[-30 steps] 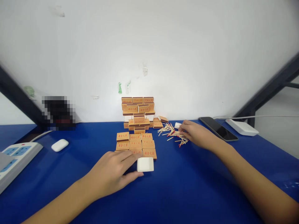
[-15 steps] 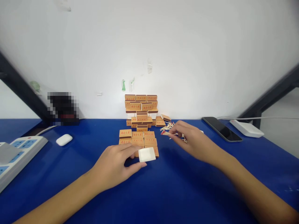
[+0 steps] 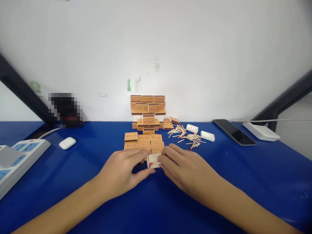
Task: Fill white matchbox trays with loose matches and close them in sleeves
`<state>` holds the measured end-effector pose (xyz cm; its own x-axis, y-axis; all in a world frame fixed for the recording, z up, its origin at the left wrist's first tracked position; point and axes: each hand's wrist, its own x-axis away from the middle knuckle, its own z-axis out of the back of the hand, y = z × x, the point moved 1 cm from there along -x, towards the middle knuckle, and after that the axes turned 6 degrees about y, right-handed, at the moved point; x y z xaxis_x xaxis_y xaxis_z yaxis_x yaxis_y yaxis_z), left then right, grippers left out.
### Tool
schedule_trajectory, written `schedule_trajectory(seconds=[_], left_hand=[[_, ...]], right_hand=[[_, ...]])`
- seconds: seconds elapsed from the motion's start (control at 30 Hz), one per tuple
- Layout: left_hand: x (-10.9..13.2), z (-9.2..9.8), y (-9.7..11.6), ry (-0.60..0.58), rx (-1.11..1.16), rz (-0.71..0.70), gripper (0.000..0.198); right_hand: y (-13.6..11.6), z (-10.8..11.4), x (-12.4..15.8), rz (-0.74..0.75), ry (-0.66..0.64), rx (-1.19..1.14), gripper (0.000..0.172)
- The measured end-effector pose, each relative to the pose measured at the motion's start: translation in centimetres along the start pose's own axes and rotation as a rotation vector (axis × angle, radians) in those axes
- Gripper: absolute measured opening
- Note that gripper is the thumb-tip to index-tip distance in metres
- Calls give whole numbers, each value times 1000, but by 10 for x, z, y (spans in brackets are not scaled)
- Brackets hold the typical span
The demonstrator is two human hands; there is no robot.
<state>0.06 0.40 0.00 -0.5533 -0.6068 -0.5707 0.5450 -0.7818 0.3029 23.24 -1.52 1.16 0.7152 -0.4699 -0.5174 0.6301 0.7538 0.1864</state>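
Left hand (image 3: pixel 122 172): we pinch the tray (image 3: pixel 153 160) between thumb and forefinger, the other fingers curled on the table (image 3: pixel 219 188).
Right hand (image 3: pixel 185 165): fingers bunched together, pinching the ends of the matches (image 3: pixel 151 164) at the tray's right end.
Tray: low on the table between both hands, just in front of the flat boxes (image 3: pixel 143 143); red heads show at its left end.
Doing it well: we judge the matches should lie flat and parallel, heads one way – the left pinch steadying the light tray.
Around: a stack (image 3: pixel 148 109) by the wall; loose matches (image 3: pixel 187 136) and two spare trays (image 3: pixel 192 128) to the right; a phone (image 3: pixel 234 131) beyond; a power strip (image 3: pixel 17 159) far left.
In the way: the flat boxes touch the tray's far side – a nudge could shift them.
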Motion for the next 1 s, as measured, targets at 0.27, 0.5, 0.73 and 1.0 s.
schedule_trajectory(seconds=[0.27, 0.5, 0.73, 1.0], left_hand=[[2, -1, 0, 38, 50, -26, 32], [1, 1, 0, 86, 30, -41, 28], [2, 1, -5, 97, -21, -81, 34], [5, 0, -7, 37, -95, -153, 37]], right_hand=[[4, 4, 3, -111, 20, -199, 19], [5, 8, 3, -159, 58, -278, 24], [50, 20, 9, -290, 174, -320, 20], [162, 8, 63, -702, -204, -28, 24]])
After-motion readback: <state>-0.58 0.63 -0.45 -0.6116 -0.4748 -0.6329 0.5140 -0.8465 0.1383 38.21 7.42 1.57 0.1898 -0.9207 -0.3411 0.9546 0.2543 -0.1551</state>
